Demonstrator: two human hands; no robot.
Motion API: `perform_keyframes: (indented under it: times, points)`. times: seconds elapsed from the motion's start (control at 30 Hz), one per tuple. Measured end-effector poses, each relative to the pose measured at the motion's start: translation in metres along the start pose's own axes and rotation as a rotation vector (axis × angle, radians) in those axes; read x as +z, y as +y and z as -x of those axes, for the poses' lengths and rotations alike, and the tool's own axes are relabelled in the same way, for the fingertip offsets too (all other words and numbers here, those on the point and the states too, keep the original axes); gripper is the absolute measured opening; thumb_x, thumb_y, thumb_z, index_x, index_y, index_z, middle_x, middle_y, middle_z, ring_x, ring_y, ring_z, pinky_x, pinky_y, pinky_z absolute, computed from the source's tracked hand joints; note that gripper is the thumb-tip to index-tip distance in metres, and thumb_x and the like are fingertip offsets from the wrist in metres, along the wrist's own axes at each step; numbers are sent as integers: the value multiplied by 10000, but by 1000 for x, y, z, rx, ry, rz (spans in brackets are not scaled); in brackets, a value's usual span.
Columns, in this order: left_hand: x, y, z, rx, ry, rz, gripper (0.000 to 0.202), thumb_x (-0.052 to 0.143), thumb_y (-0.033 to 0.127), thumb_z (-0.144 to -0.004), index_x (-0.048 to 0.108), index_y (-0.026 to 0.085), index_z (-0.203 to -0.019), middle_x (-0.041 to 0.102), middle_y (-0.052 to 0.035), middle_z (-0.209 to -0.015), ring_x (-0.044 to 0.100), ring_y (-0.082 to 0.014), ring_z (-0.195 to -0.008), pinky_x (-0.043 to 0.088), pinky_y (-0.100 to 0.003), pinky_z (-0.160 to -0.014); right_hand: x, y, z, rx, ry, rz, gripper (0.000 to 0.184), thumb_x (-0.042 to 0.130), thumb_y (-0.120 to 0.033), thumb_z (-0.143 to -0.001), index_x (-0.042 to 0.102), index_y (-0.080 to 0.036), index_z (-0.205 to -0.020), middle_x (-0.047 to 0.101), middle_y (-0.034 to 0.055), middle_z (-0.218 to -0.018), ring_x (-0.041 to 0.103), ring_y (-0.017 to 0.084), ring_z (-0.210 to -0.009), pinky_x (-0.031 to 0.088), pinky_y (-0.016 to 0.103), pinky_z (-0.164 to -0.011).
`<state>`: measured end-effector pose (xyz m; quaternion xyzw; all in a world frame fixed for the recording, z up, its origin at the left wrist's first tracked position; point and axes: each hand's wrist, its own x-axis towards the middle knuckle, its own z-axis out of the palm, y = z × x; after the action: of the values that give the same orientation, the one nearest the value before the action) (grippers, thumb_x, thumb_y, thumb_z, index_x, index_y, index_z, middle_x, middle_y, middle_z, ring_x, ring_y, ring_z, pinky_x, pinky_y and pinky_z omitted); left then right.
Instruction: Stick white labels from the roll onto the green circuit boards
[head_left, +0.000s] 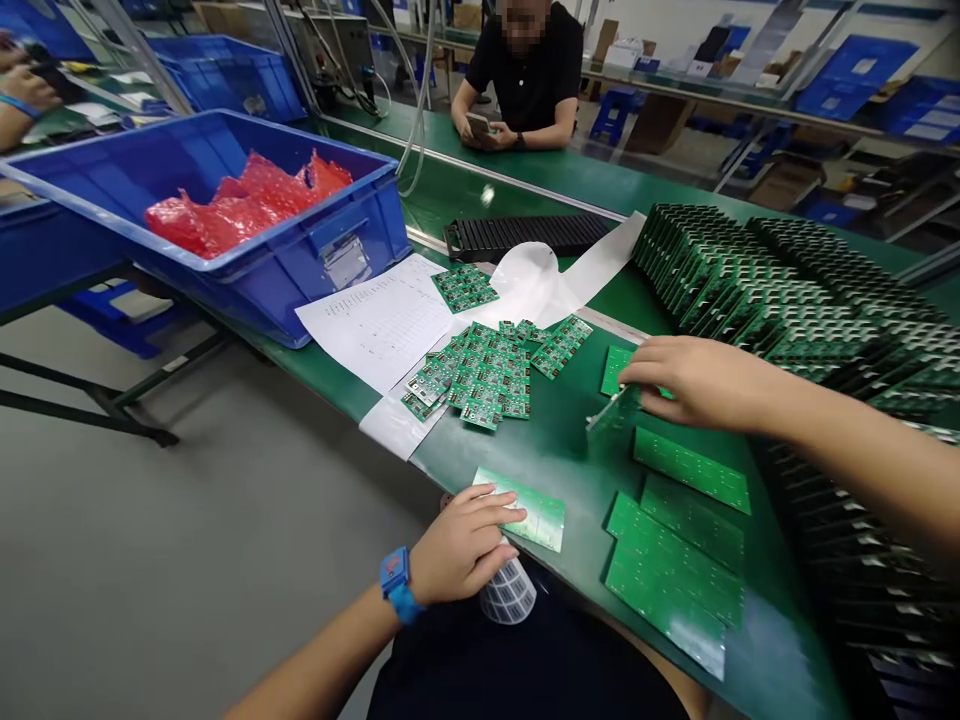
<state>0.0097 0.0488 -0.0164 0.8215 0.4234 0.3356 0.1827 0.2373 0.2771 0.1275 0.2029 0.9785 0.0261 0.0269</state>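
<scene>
Near the table's front edge, my left hand [469, 545] lies with its fingers stretched out over a green circuit board [546, 518]. Below that board a curved strip of printed labels [511, 598] shows beside my thumb; whether the hand touches it, I cannot tell. My right hand [667, 375] pinches another circuit board [613, 418] by its upper end, tilted above the table. Under and beside this hand lie several face-down green boards [690, 468], some overlapping [667, 580]. Further left is a loose pile of boards with components upward [491, 370].
Long rows of upright circuit boards [780, 290] line the right side. A black slotted rack [525, 237], white paper strip [600, 275] and printed sheet [382, 320] lie further back. At left stands a blue bin [360, 225] with red bubble wrap [247, 205]. A person [525, 80] sits opposite, holding a phone.
</scene>
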Motion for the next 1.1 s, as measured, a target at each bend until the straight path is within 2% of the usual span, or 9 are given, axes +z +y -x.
perform_keyframes:
  times: [0.17, 0.3, 0.43, 0.53, 0.63, 0.7, 0.83, 0.97, 1.1]
  points:
    - [1, 0, 1, 9, 41, 5, 156, 501, 207, -862, 608, 175, -753, 682, -35, -1071, 542, -195, -1135, 328, -391, -1036, 13, -24, -50, -55, -390, -26, 239, 431, -161, -724, 656, -195, -796, 628, 53, -798, 582, 197, -779, 432, 297, -646]
    - [2, -1, 4, 5, 55, 5, 163, 498, 228, -867, 611, 180, -760, 691, -26, -1047, 547, -184, -1131, 321, -375, -1043, 38, -47, -73, -23, -478, 17, 222, 481, -167, -715, 684, -162, -802, 637, 99, -896, 596, 231, -819, 430, 304, -643]
    - [1, -3, 6, -2, 70, -8, 186, 497, 248, -870, 610, 177, -741, 693, -28, -1047, 553, -184, -1127, 311, -371, -1050, 44, -63, -86, 4, -387, 66, 315, 485, -242, -779, 645, -94, -1006, 607, 186, -1011, 574, 295, -921, 432, 383, -757]
    - [3, -5, 4, -8, 79, -20, 238, 489, 261, -876, 593, 175, -680, 686, -28, -1068, 546, -184, -1137, 264, -384, -1076, 52, -84, -101, 16, -191, 26, 757, 509, -577, -743, 359, -149, -1350, 404, 211, -1335, 420, 364, -1175, 361, 464, -911]
    - [7, -6, 1, 15, 79, -24, 272, 496, 274, -874, 565, 168, -633, 681, -21, -1078, 547, -178, -1135, 216, -387, -1098, 71, -116, -118, 163, -2, 19, 1017, 469, -763, -627, 219, -167, -1411, 225, 255, -1435, 232, 452, -1280, 254, 592, -952]
    - [10, -7, -1, 34, 74, -21, 276, 501, 284, -871, 556, 165, -628, 680, -17, -1079, 554, -172, -1124, 208, -383, -1101, 84, -138, -127, 279, 46, 48, 882, 462, -679, -715, 257, -156, -1396, 247, 274, -1421, 250, 458, -1271, 272, 610, -929]
    - [15, -6, -2, 56, 37, -10, 280, 486, 302, -879, 562, 167, -646, 679, -21, -1081, 565, -167, -1108, 226, -374, -1095, 89, -166, -134, 354, 50, 135, 493, 382, -271, -873, 371, -100, -1335, 399, 276, -1337, 410, 438, -1182, 396, 563, -846]
    - [18, -4, -4, 80, 9, 0, 298, 469, 317, -887, 573, 167, -652, 674, -25, -1094, 562, -178, -1115, 204, -389, -1108, 58, -150, -124, 279, 27, 135, 456, 276, -82, -865, 408, -27, -1298, 497, 273, -1254, 543, 360, -1076, 485, 453, -773]
    - [22, 0, -7, 99, -11, 11, 319, 456, 327, -895, 581, 162, -651, 665, -26, -1112, 543, -188, -1143, 152, -406, -1128, 1, -79, -100, 435, 34, -39, 395, 362, -192, -879, 486, -94, -1241, 679, 175, -964, 660, 264, -788, 519, 388, -666]
